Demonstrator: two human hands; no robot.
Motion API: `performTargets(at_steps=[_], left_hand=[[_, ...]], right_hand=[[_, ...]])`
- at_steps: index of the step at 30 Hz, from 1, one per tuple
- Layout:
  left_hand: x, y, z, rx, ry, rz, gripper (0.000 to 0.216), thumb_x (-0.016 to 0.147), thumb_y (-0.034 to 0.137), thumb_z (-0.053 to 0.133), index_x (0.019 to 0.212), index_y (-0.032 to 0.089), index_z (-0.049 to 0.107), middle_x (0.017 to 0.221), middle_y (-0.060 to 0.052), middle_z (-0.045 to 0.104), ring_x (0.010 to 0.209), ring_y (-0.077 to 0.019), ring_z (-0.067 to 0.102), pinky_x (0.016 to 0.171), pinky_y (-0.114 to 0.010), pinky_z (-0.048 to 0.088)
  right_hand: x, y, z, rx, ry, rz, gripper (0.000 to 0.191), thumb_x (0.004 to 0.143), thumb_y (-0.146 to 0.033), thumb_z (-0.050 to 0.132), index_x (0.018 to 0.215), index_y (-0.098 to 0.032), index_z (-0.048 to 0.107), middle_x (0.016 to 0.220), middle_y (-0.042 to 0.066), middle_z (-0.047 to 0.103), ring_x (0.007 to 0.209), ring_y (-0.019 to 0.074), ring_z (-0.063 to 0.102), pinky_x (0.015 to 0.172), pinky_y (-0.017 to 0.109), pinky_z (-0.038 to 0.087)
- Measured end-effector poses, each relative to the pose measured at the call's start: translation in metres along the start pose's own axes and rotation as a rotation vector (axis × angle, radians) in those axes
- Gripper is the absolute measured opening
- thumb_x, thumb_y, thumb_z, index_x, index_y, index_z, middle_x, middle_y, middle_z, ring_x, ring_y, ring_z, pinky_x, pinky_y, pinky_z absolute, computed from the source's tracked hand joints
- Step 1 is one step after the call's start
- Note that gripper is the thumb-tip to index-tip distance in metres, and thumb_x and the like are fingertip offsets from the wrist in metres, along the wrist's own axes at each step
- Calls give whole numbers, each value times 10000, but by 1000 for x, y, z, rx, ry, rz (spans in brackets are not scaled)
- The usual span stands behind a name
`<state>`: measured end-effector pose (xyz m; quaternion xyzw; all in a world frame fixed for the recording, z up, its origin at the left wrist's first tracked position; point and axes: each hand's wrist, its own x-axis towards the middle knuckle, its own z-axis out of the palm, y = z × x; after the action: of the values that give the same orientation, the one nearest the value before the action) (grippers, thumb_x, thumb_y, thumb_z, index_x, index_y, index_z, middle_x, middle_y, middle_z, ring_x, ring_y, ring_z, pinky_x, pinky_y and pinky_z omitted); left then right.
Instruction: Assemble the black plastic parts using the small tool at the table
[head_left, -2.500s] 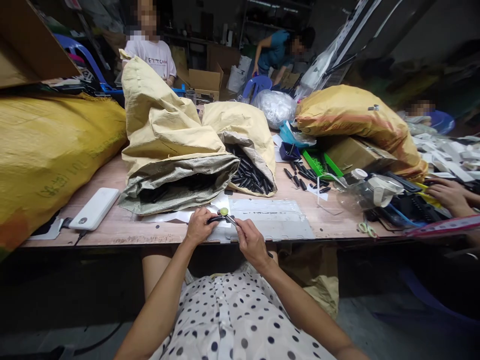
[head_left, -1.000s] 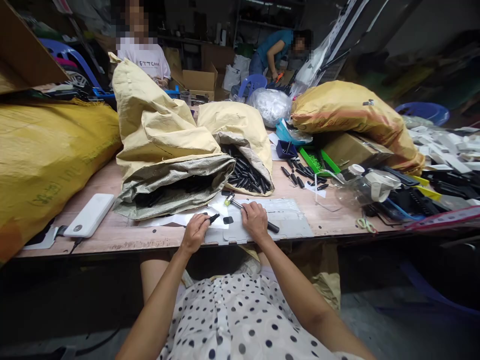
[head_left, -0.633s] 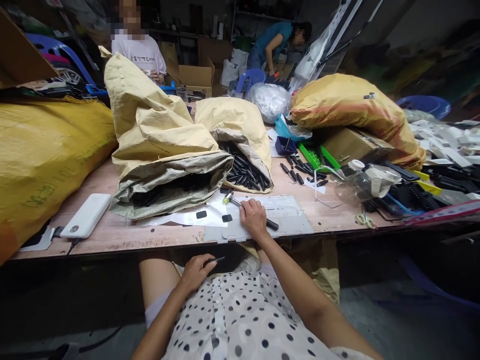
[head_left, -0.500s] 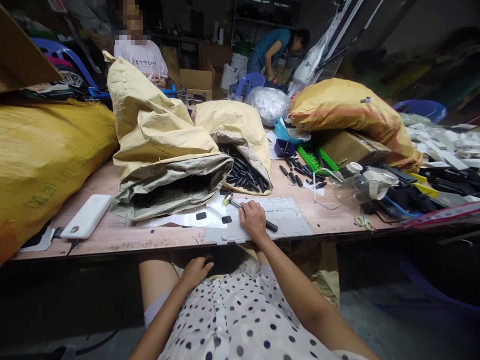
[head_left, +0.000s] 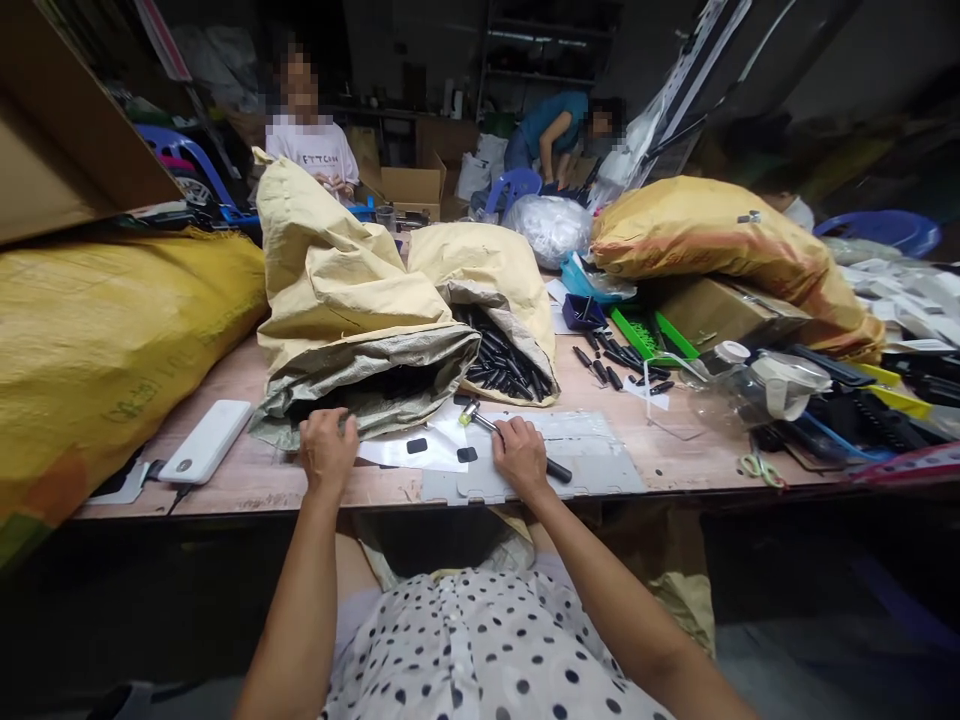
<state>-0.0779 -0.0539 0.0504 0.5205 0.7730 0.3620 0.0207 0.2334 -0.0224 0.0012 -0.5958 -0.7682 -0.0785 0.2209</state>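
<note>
The left hand (head_left: 328,450) touches the mouth of a sack (head_left: 360,370) on the table (head_left: 255,482), its fingers' grip unclear, while the right hand (head_left: 520,455) has its fingers curled over a hammer (head_left: 471,414) lying on a grey plate (head_left: 600,465).

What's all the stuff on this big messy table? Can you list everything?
Tan woven sacks: four, yellow-tan, across the wooden table.
Black rod-shaped parts: many, black, in one sack's mouth and loose by the green tray.
White power bank: one, white, front left.
Small black pads: two, black, on a white sheet.
Grey flat plate: one, grey, front edge.
Clear plastic bottle: one, clear, right side.
Other people: two, at the back.
Small hammer: one, yellow-green head, black handle, on the plate.
Left hand: at a sack's grey mouth.
Right hand: over the hammer.
</note>
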Motion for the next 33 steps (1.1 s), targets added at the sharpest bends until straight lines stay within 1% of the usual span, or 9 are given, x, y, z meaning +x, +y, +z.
performTargets(at_steps=[3, 7, 9, 11, 14, 19, 22, 25, 33], left_hand=[[20, -18, 11, 129, 101, -110, 204, 813, 316, 591, 900, 199, 734, 908, -147, 668, 955, -357, 627, 881, -541, 525], [29, -29, 19, 193, 29, -312, 158, 748, 310, 669, 859, 212, 724, 874, -128, 638, 874, -366, 641, 779, -544, 538], [30, -30, 16, 192, -14, -339, 146, 743, 320, 687, 839, 216, 718, 835, -113, 627, 851, -362, 642, 757, -529, 539], [26, -26, 10, 156, -17, -252, 139, 756, 324, 687, 846, 223, 717, 838, -104, 631, 867, -348, 637, 778, -506, 538], [6, -8, 4, 49, -19, 1, 166, 814, 333, 657, 925, 230, 726, 930, -100, 663, 925, -312, 622, 847, -457, 530], [-45, 35, 24, -143, -313, 334, 138, 852, 289, 653, 959, 270, 738, 930, -46, 701, 932, -256, 616, 875, -381, 519], [-61, 44, 42, -153, -425, 357, 119, 823, 256, 682, 921, 273, 747, 865, -33, 686, 895, -247, 611, 843, -367, 515], [-63, 41, 52, -156, -445, 335, 148, 800, 258, 705, 938, 272, 755, 834, -25, 663, 874, -242, 605, 836, -367, 506], [-59, 38, 52, -156, -469, 342, 120, 822, 306, 716, 927, 272, 764, 839, -27, 669, 876, -238, 597, 822, -360, 489]], right_hand=[[-1, 1, 3, 6, 22, -14, 187, 939, -210, 530, 1007, -225, 703, 924, 76, 610, 885, 236, 490, 760, 333, 354], [0, 1, 3, 0, 14, -10, 202, 940, -219, 522, 1021, -231, 706, 930, 79, 613, 887, 238, 491, 752, 334, 356], [0, 0, 2, -7, 1, -2, 197, 940, -221, 526, 1016, -229, 707, 934, 81, 613, 887, 238, 492, 748, 334, 356], [0, -1, 0, -15, -12, 3, 189, 941, -223, 530, 1009, -226, 706, 935, 81, 612, 885, 238, 491, 744, 332, 353], [1, -2, -1, -19, -30, 1, 192, 948, -224, 524, 1016, -226, 704, 938, 84, 605, 890, 239, 488, 742, 330, 348], [1, -2, -2, -23, -43, 14, 198, 950, -228, 523, 1036, -229, 702, 956, 83, 598, 899, 240, 484, 758, 332, 350], [1, -1, -2, -18, -42, 11, 200, 952, -231, 523, 1039, -230, 702, 957, 82, 602, 897, 240, 485, 759, 330, 356], [1, -2, -2, -9, -43, 15, 208, 958, -235, 527, 1061, -232, 707, 965, 86, 608, 901, 242, 488, 763, 329, 360], [5, 0, -8, 54, -80, 47, 212, 963, -211, 539, 1072, -247, 717, 953, 83, 637, 895, 241, 538, 753, 329, 409]])
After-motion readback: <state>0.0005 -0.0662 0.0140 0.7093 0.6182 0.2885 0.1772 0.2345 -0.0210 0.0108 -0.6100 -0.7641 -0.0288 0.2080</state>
